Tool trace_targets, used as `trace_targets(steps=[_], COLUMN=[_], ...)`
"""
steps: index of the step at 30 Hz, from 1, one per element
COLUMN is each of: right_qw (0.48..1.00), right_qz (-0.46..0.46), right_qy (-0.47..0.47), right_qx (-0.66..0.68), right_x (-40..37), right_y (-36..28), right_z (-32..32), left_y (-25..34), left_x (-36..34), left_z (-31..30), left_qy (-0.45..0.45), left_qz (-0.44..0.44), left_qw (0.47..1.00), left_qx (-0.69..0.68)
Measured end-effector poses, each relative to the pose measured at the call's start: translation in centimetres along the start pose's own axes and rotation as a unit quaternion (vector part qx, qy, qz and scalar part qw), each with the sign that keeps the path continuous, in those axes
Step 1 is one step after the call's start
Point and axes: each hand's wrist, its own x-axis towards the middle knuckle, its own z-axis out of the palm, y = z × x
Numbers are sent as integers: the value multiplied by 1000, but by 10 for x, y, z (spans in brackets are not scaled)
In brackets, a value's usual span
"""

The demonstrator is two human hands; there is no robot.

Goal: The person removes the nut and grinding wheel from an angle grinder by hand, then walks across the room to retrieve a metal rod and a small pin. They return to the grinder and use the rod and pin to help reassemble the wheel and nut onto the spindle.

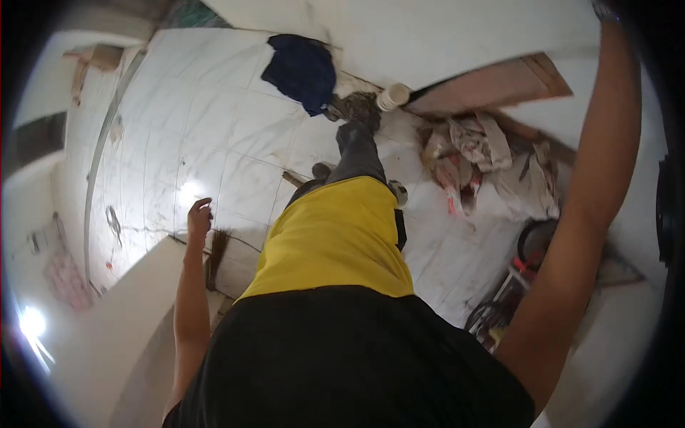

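My left hand [200, 217] hangs in the air over the tiled floor, with its fingers loosely bent and nothing seen in them. Below it, a brush-like bundle of brown bristles [218, 251] stands beside a pale panel or ledge [146, 303]. My right arm stretches up along the white wall, and my right hand [606, 11] is at the top right edge of the view. That hand is dark and mostly cut off; its fingers and anything in it cannot be made out.
On the white tiled floor [235, 128] lie a dark blue cloth [303, 70] and crumpled bags [492, 160]. A whitish cylinder [393, 97] stands by a wooden board [492, 85] leaning at the wall. Tools and dark cables [492, 314] sit at lower right.
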Motion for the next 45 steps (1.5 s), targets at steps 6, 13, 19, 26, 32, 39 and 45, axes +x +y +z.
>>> trace_targets(steps=[6, 13, 19, 26, 32, 39, 45], right_qw=[995, 970, 941, 981, 844, 799, 683], right_qz=[69, 119, 257, 147, 165, 256, -90], right_qy=[-48, -63, -55, -55, -501, -495, -701], right_qx=[58, 201, 214, 116, 93, 226, 183], right_x=[10, 7, 31, -13, -67, -84, -188], right_y=[-2, -28, -15, -12, -207, -401, -787], right_z=[-8, -15, -5, 100, 261, 537, 701], left_y=[-100, -229, -283, -249, -233, -234, -240], left_x=[-59, -183, -237, -157, -58, -7, -9], left_z=[51, 120, 204, 202, 96, -109, -184], left_qy=[8, 125, 144, 187, 188, 249, 371], left_qz=[-75, -257, -368, -299, -231, -237, -268], left_qw=[990, 896, 799, 748, 832, 829, 691], left_qx=[-122, -341, -453, -563, -469, -442, -559])
